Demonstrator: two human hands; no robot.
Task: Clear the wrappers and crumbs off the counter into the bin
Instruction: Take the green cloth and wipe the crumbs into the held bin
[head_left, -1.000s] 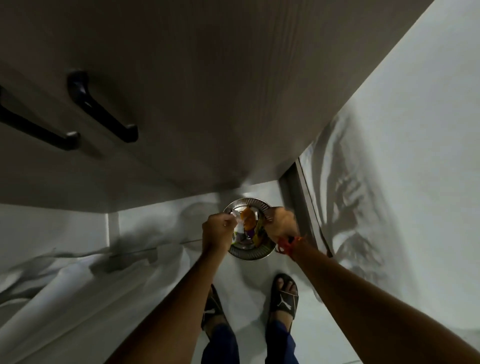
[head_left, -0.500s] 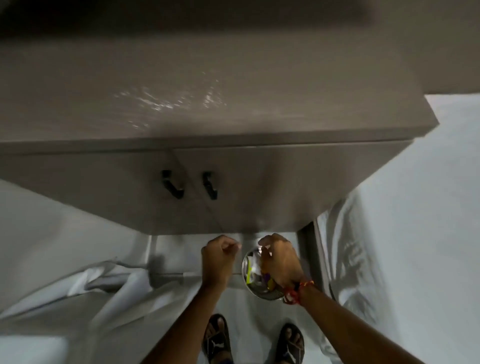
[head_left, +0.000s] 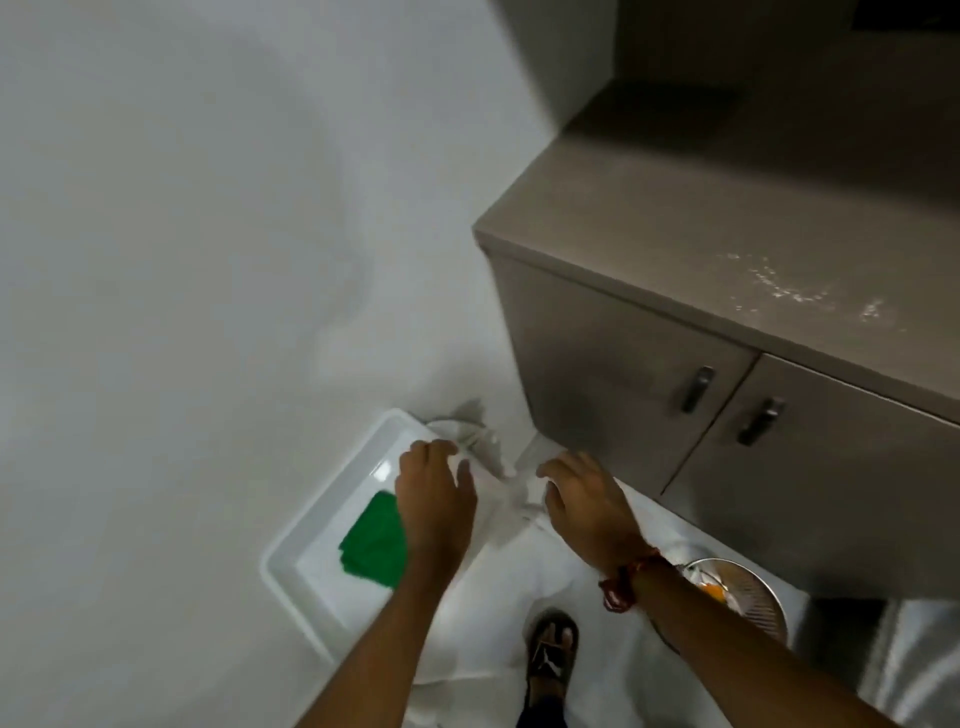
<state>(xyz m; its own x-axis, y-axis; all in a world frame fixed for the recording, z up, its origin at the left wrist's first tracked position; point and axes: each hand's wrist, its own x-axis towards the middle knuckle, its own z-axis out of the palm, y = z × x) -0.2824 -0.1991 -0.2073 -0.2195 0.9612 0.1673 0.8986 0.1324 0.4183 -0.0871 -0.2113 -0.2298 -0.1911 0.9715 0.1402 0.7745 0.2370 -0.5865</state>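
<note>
White crumbs (head_left: 789, 293) are scattered on the grey-brown counter (head_left: 675, 218) at the upper right. A round steel bin (head_left: 769, 597) stands on the floor below it, partly behind my right forearm, with an orange wrapper (head_left: 710, 590) inside. My left hand (head_left: 436, 499) hovers palm down over the edge of a white tray (head_left: 291, 551), fingers apart. My right hand (head_left: 587, 509) is beside it, fingers loosely spread, holding nothing. Between the two hands lies a crumpled white sheet (head_left: 493, 457); the blur hides whether either hand touches it.
A folded green cloth (head_left: 374, 545) lies in the tray on the floor. Two cabinet doors with dark handles (head_left: 696, 389) sit under the counter. My sandalled foot (head_left: 550, 649) stands on the white floor sheet. A white wall fills the left.
My view has swung left from the bin to the tray. My right hand has let go of the bin, and both hands have moved left toward the tray and opened.
</note>
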